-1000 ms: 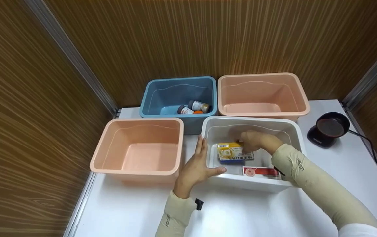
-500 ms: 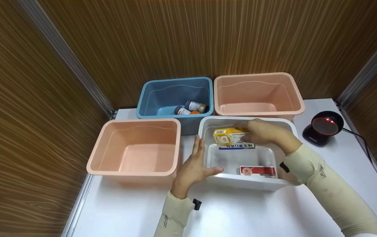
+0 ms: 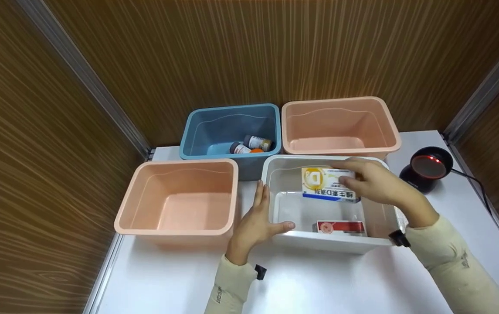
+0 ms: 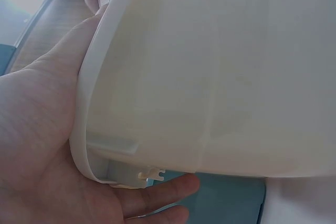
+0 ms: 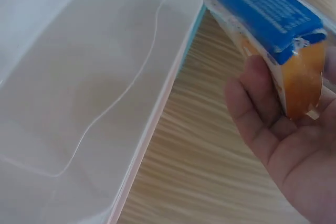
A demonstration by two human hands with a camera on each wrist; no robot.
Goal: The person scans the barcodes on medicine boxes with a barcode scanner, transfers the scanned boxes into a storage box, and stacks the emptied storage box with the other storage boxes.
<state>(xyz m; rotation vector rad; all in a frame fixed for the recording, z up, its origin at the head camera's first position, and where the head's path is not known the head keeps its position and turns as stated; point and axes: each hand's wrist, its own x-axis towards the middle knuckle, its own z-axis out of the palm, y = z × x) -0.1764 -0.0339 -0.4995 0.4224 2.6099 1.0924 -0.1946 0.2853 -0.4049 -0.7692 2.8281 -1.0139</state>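
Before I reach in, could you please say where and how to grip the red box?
I'd pinch the red box from above, at its left end: it lies lengthwise along the near wall of the white bin, with bare floor beside that end.

Honestly my head cam is the clearest of the three: mostly crisp, with a blown-out glare patch on the table [image 3: 286, 298], soft shadow under the white bin [image 3: 319, 244], and way dimmer brown panels [image 3: 214, 48]. There's a red glow inside the black device [image 3: 429, 165] too. Left wrist cam's hazy, top-left corner burnt white, flat dull light on my left hand [image 4: 47, 129]. Right wrist's soft, print on the box [image 5: 257, 6] too blurry to read.
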